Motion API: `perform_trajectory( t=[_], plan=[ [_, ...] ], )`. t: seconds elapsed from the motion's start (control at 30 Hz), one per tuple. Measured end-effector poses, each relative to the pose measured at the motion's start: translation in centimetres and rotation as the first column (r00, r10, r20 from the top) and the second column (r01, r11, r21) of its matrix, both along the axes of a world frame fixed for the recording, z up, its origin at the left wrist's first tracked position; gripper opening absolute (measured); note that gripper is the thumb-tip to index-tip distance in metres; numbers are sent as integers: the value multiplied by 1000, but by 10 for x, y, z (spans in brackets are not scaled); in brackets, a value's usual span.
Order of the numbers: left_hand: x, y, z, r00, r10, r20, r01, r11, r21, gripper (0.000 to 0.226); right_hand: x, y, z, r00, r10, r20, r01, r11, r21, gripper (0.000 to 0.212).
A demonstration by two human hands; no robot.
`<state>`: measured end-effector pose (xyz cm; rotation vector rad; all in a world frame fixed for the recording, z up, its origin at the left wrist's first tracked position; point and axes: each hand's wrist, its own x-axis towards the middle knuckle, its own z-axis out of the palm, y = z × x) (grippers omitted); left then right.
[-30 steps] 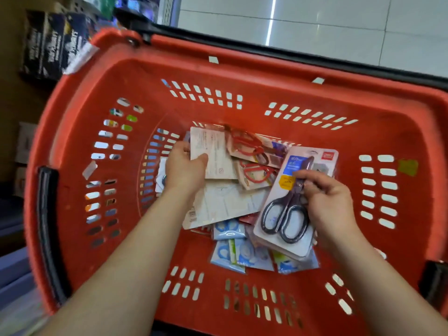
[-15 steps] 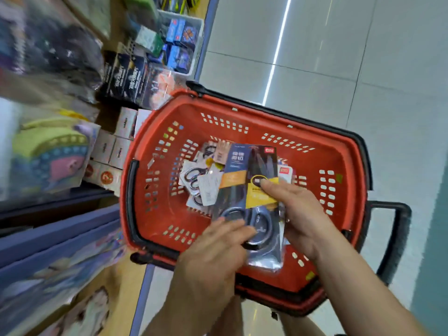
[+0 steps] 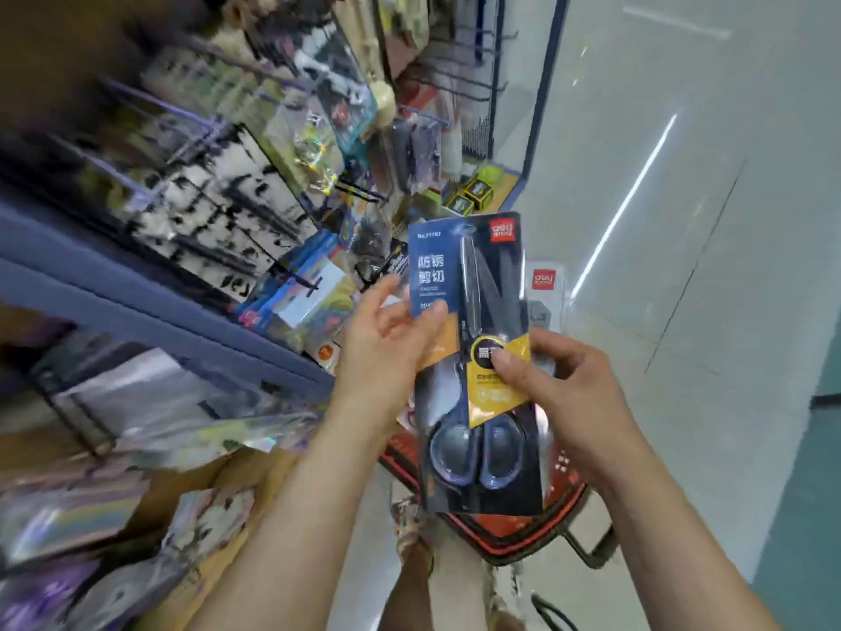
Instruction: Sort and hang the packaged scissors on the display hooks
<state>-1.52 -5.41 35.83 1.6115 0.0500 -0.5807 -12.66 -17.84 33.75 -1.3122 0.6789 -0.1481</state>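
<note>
A dark blue pack of black scissors [image 3: 478, 371] with a yellow label and a red logo tab is held upright in front of me. My right hand [image 3: 559, 393] pinches it at the middle, thumb on the yellow label. Behind it in the same hand sits a second, clear pack with a red logo [image 3: 546, 289]. My left hand [image 3: 387, 343] touches the pack's left edge, thumb on its front and fingers mostly straight. The display hooks [image 3: 300, 280] stick out from the shelving on the left, blurred.
The red basket [image 3: 514, 535] with its black handle sits on the floor below the packs. Blurred shelves of hanging goods [image 3: 205, 198] fill the left side. Shiny packets [image 3: 136, 425] lie on a lower shelf. Pale tiled floor [image 3: 705, 220] stretches to the right.
Both hands have lifted the scissors packs out of the basket and up toward the shelves. My view has swung from the basket to the display on the left.
</note>
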Motion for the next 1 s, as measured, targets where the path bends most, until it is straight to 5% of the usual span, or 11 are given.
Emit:
perform_trajectory(
  t=[0.23, 0.43, 0.53, 0.8, 1.0],
  plan=[
    [-30, 50, 140, 947, 318, 42, -299, 924, -240, 14, -14, 53, 135, 954, 242, 177, -226, 969, -103, 8],
    [-36, 138, 245, 739, 647, 188, -534, 732, -423, 16, -9, 120, 202, 838, 505, 208, -467, 860, -204, 31],
    [-40, 188, 286, 693, 671, 264, -513, 716, -473, 26, 0, 159, 228, 760, 600, 249, -550, 798, -247, 14],
    [-43, 342, 382, 579, 722, 379, -504, 682, -530, 9, 13, 271, 276, 613, 715, 336, -599, 698, -392, 30],
    [-50, 433, 422, 630, 646, 431, -417, 750, -513, 9, 15, 363, 308, 592, 692, 413, -539, 721, -436, 25]
  ],
)
